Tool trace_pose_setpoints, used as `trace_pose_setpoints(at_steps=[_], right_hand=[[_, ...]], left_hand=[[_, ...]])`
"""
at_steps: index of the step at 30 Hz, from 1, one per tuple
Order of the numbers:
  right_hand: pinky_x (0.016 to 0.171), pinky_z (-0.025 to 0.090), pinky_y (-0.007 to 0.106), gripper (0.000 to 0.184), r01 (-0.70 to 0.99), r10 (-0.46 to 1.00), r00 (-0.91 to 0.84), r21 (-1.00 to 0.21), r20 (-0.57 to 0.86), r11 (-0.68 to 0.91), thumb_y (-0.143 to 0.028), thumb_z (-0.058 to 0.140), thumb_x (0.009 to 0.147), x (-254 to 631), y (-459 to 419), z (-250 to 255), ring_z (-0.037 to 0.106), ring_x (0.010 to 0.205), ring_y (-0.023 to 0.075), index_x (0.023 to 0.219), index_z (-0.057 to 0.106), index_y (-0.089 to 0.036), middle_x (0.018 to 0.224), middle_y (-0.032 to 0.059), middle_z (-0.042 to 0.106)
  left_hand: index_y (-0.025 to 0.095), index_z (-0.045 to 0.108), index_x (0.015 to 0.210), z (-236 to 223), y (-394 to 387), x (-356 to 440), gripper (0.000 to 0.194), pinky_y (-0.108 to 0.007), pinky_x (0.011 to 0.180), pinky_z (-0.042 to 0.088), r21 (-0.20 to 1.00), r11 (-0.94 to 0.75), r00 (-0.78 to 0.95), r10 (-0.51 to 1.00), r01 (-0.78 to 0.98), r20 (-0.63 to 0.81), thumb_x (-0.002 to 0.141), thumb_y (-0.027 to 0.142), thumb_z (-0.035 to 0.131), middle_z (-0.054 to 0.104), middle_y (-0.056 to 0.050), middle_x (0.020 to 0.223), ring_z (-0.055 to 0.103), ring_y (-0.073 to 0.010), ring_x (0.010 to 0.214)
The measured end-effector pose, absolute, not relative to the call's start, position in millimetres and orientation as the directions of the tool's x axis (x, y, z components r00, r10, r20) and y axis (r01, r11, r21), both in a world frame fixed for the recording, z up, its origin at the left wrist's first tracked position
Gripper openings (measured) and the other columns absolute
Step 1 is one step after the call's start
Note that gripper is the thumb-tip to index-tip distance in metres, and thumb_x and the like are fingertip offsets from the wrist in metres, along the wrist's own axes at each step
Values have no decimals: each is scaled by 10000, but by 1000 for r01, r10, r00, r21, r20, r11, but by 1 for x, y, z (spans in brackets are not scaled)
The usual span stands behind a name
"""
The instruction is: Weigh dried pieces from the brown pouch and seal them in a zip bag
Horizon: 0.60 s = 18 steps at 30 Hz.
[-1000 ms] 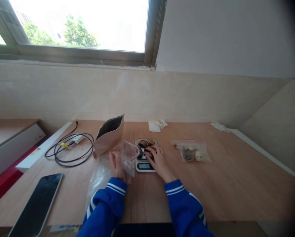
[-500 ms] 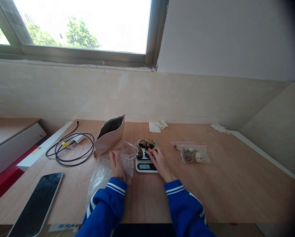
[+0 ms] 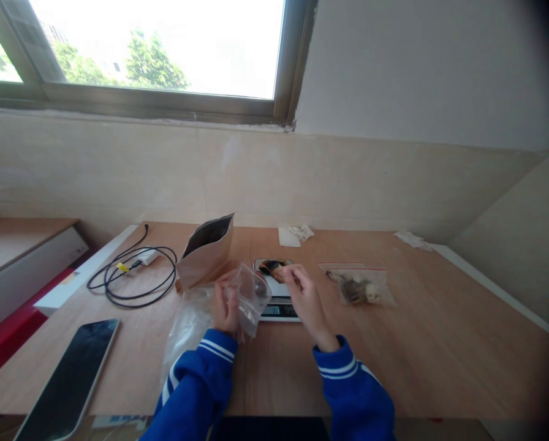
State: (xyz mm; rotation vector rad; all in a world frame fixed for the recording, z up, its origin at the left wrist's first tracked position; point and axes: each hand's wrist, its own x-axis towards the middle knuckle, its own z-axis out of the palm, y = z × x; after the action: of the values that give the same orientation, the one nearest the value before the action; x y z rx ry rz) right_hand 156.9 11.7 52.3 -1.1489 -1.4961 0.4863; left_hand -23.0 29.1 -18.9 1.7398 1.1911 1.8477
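Note:
My left hand (image 3: 223, 310) grips the lower edge of a clear zip bag (image 3: 252, 299), which stands open and tilted just above the table. My right hand (image 3: 306, 297) is raised over a digital kitchen scale (image 3: 280, 311), its fingertips drawn together close to the bag's mouth. Whether they pinch anything is too small to tell. Dark dried slices (image 3: 271, 266) lie on the scale's white top, partly hidden by the bag. The bag also hides most of the scale's display. A kraft paper pouch (image 3: 208, 252) stands open to the left of my hands.
A smartphone (image 3: 67, 380) lies at the front left of the wooden table (image 3: 416, 349). Behind it is a coiled black cable (image 3: 132, 288). A loose plastic bag (image 3: 187, 327) lies under my left hand, a zip bag of dried pieces (image 3: 357, 288) lies right, and tissues lie along the wall.
My right hand has lifted off the scale and moved toward the bag. My left hand has moved the bag right, over the front of the scale, so it covers part of the scale.

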Motion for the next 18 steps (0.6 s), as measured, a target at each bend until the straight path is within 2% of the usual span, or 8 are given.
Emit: trace_pose_setpoints(at_steps=[2, 6, 12, 18], right_hand=[[778, 440, 290, 283, 400, 862, -15, -787, 507, 470, -385, 418, 922, 153, 4, 69, 563, 869, 179, 842, 608, -190, 866, 48, 585], [797, 429, 305, 235, 469, 875, -196, -741, 443, 480, -340, 454, 914, 148, -8, 84, 562, 895, 188, 858, 630, -195, 878, 48, 626], [757, 443, 294, 224, 493, 883, -185, -736, 432, 464, -309, 458, 914, 146, -14, 90, 575, 863, 180, 846, 637, -192, 864, 43, 638], [842, 424, 342, 157, 600, 848, -234, -617, 475, 510, -293, 516, 885, 141, -14, 93, 550, 929, 208, 885, 654, -217, 905, 44, 634]], left_hand=[[166, 515, 934, -19, 29, -23, 278, -483, 898, 438, 701, -656, -146, 693, 279, 706, 898, 406, 380, 577, -143, 1175, 543, -273, 1102], [169, 515, 936, -18, 27, -25, 250, -527, 906, 431, 616, -725, -100, 619, 308, 779, 897, 380, 386, 579, -163, 1188, 544, -289, 1112], [192, 503, 917, -14, 23, -25, 251, -521, 924, 432, 613, -726, -143, 602, 313, 786, 894, 405, 371, 599, -127, 1170, 560, -272, 1102], [196, 493, 918, -14, 24, -26, 243, -510, 927, 436, 586, -758, -110, 581, 287, 806, 897, 405, 371, 595, -124, 1179, 558, -266, 1106]])
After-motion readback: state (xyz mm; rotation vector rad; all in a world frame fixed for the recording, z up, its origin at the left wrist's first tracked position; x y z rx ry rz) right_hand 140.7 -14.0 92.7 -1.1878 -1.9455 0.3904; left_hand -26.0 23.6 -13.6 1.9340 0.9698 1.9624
